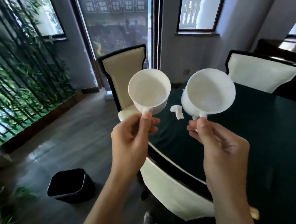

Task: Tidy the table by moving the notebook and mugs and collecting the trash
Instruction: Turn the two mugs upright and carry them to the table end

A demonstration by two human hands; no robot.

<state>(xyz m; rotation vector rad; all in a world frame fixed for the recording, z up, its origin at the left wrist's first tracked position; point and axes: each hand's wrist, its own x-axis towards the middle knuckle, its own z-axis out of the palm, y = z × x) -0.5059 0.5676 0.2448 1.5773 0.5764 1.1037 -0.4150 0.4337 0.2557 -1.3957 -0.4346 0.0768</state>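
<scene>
Dark green table point(271, 135) is ringed by cream chairs point(122, 72); no writing can be read. Black bin point(68, 184) is seen on the floor, contents not visible. Two empty white mugs are held up by their handles: left mug point(149, 90) pinched by left hand point(130, 141), right mug point(210, 91) by right hand point(224, 150). Crumpled paper scrap point(177, 111) lies on the table between them.

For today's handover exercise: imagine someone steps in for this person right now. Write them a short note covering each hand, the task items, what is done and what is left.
Left hand: holds the left mug by its handle, in the air.
Right hand: holds the right mug likewise.
Both mugs look empty.
Crumpled paper lies on the dark table; bin stands on the floor.
Notebook not in view.
Left: set mugs down, bin the paper.
</scene>
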